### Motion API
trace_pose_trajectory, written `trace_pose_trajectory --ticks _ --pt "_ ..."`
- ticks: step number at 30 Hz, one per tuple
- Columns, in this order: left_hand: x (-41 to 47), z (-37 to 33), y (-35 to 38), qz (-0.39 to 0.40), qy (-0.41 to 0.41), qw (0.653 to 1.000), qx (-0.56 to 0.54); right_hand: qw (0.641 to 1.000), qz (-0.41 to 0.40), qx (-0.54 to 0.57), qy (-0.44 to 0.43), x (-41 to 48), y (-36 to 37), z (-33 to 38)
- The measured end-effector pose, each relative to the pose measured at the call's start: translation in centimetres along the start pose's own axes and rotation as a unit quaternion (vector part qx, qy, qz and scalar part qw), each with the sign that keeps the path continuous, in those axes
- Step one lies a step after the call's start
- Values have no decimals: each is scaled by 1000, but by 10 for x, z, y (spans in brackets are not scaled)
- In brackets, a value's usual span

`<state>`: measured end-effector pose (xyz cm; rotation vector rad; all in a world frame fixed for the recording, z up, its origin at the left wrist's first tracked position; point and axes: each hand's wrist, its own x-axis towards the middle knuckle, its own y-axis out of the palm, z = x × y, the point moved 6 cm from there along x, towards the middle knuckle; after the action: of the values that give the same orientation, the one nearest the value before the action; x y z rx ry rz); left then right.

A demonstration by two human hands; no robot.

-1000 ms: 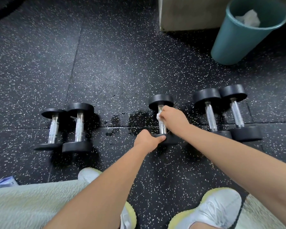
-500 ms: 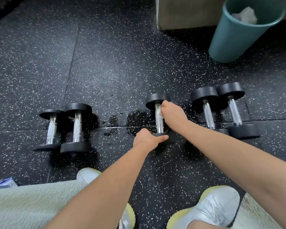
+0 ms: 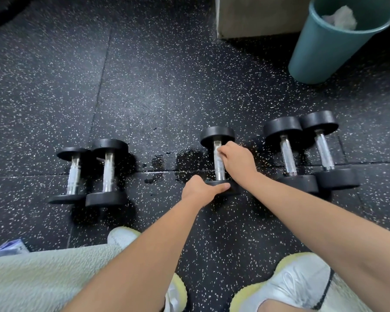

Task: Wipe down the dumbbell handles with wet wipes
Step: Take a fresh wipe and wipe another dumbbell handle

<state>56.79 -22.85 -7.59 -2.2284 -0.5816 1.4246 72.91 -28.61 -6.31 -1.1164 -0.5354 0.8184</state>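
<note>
A black dumbbell with a chrome handle [image 3: 218,170] lies on the speckled rubber floor in the middle. My right hand [image 3: 238,162] is curled over the upper part of that handle, pressing a small white wet wipe [image 3: 217,152] against it; most of the wipe is hidden under the fingers. My left hand [image 3: 199,190] grips the near black weight head [image 3: 231,186] of the same dumbbell. Two more dumbbells [image 3: 89,172] lie to the left and two [image 3: 306,154] to the right.
A teal bin [image 3: 329,48] with crumpled white wipes inside stands at the back right beside a beige block [image 3: 254,16]. A wet patch [image 3: 180,162] darkens the floor left of the middle dumbbell. A wipe packet [image 3: 7,247] shows at the left edge. My shoes are below.
My right hand slid up the handle toward the far weight head, then came back down a little with the wipe. My left hand stayed on the near head.
</note>
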Motion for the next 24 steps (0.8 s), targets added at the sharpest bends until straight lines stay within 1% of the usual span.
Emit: trace_pose_trajectory --ticks 4,6,10,13,14,17,19,21,24 --pt "0 5 -3 6 1 1000 -30 998 -3 62 24 10 2 1" --pt "0 7 -4 8 -1 999 -42 996 -4 82 16 2 3 4" --pt "3 9 -4 10 5 999 -41 996 12 85 -27 -19 5 4" --pt "0 8 -4 12 2 999 -45 997 7 61 -38 -6 6 5" --pt "-1 7 -4 12 0 999 -46 998 -1 62 -27 2 8 6" --pt "-2 8 -5 8 -2 998 -55 994 -25 96 53 21 14 4" --pt "-1 10 -5 12 -1 998 -67 993 -23 87 72 18 16 8" --pt "-1 11 -6 15 -2 997 -74 998 -13 48 46 3 14 16" --pt "0 13 -6 12 -2 997 -79 999 23 -18 -34 -15 8 22"
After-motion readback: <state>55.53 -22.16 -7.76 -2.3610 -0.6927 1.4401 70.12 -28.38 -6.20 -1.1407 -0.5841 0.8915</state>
